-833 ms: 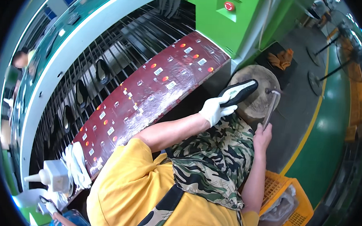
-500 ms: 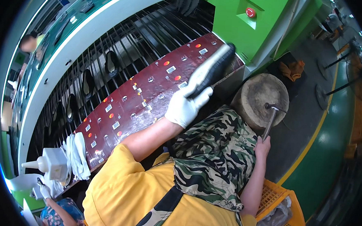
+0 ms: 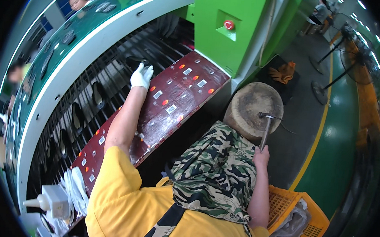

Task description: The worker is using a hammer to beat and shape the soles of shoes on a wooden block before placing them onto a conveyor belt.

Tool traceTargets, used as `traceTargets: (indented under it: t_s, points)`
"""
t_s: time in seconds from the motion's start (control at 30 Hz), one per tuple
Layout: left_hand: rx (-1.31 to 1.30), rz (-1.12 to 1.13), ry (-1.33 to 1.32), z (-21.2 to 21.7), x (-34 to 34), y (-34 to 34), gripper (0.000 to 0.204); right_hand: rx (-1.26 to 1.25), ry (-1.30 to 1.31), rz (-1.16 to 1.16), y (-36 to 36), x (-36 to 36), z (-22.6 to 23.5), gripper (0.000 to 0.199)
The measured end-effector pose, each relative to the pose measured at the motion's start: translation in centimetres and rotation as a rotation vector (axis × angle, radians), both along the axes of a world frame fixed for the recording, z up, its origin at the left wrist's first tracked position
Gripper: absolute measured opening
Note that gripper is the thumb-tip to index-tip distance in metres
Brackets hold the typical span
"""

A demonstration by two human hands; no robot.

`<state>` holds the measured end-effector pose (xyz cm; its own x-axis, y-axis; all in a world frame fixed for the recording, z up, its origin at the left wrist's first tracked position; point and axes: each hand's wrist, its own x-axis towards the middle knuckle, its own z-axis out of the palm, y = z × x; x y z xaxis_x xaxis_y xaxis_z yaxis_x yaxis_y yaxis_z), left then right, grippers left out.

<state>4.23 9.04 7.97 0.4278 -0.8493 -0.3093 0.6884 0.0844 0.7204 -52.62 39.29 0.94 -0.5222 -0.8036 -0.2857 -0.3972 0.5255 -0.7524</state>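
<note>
My left hand (image 3: 141,77), in a white glove, reaches out to the rods at the far left. Its thumb and fingers are at the near side of a black shoe (image 3: 135,62), which seems to be in their grip; the shoe partly hides the fingertips. Bare and low on the right, my right hand (image 3: 261,156) is closed round the handle of a hammer (image 3: 266,133). The hammer's head lies over the top of a round wooden block (image 3: 252,102). Several more black shoes (image 3: 98,95) rest in a row along the dark rod rack (image 3: 114,82).
A dark red board (image 3: 178,94) lies between me and the rods. Beyond it stands a green machine housing (image 3: 219,47) with a red button (image 3: 229,25). An orange basket (image 3: 280,204) is at my right, a white bottle (image 3: 56,201) at lower left. People are at the far left.
My left arm has stretched away from me, taking the shoe from above the red board to the rods. My right hand keeps the hammer on the block. The view has shifted somewhat.
</note>
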Motion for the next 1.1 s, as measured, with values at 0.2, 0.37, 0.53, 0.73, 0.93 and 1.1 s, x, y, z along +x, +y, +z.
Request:
traceTargets:
  t_s: [0.2,0.37,0.53,0.73,0.93,1.1]
  points:
    - [-0.121,-0.147,-0.176,-0.8,-2.9,1.9,0.048,-0.074,-0.010,-0.068,0.0,1.5,-0.5,0.014]
    - [-0.056,-0.291,-0.179,0.6,-3.5,1.5,0.076,-0.193,-0.230,-0.151,0.7,1.1,-4.8,0.012]
    - [0.063,-0.354,-0.086,0.2,-1.4,-0.4,0.082,-0.294,-0.803,-0.177,2.4,0.5,-2.7,0.008]
    - [0.057,-0.400,-0.578,-0.3,-4.2,0.4,0.056,-0.331,-0.968,-0.158,3.4,1.1,-2.5,0.011]
    - [-0.024,-0.272,-1.025,1.4,-9.9,2.9,0.039,-0.352,-1.020,-0.192,3.7,1.3,-2.3,0.014]
    - [-0.196,-0.278,-0.939,2.1,-8.8,6.3,0.034,-0.354,-1.035,-0.238,3.7,1.7,-3.5,0.019]
